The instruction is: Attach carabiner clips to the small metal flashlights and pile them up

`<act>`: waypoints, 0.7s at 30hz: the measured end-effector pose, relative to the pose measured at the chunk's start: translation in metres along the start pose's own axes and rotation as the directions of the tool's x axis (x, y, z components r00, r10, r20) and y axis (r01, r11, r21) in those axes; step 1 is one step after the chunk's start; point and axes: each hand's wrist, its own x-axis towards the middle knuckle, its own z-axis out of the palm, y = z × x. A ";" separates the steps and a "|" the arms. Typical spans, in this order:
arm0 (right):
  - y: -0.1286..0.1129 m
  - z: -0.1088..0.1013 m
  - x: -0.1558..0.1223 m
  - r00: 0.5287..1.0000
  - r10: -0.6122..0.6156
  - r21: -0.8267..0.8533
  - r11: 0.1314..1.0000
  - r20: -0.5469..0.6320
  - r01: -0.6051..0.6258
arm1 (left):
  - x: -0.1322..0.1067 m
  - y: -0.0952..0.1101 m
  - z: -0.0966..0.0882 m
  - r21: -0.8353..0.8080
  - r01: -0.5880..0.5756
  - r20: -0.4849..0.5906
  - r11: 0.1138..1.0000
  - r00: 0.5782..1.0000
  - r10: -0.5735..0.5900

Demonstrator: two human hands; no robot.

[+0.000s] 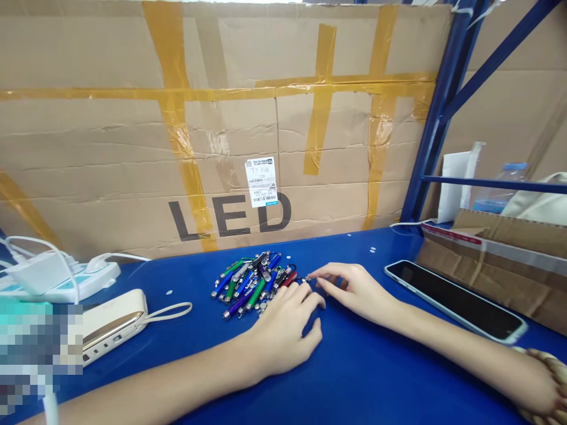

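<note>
A pile of several small keychain flashlights [250, 281], blue, green, purple, red and silver, lies on the blue table [354, 372]. My left hand [283, 327] rests palm down with fingers stretched toward the pile's right edge, touching the nearest pieces. My right hand [349, 286] reaches in from the right, its thumb and forefinger pinched on a tiny metal part at the end of a red flashlight [290, 278].
A phone [456, 300] lies face up at the right beside an open cardboard box [491, 260]. A white power bank [113, 321] with a strap and a power strip [57, 277] sit at the left. A large taped cardboard sheet marked LED [230, 147] stands behind.
</note>
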 end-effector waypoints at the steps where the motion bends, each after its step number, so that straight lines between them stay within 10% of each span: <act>1: 0.000 0.000 0.000 1.000 -0.006 -0.025 1.000 0.015 0.006 | 0.000 0.000 0.001 0.019 0.052 -0.013 0.998 0.999 -0.052; 11: 0.010 0.006 0.005 0.996 -0.040 -0.005 0.999 0.076 0.040 | -0.003 0.001 0.004 0.042 0.215 -0.162 0.976 0.965 -0.206; 17: 0.014 0.011 0.009 0.998 -0.053 -0.026 0.998 -0.035 0.052 | -0.003 0.004 -0.002 0.225 -0.167 -0.269 0.960 0.936 0.226; 21: 0.024 0.011 0.011 0.998 -0.042 -0.065 0.997 -0.056 0.038 | -0.008 0.016 -0.008 0.545 -0.404 -0.099 0.735 0.839 0.534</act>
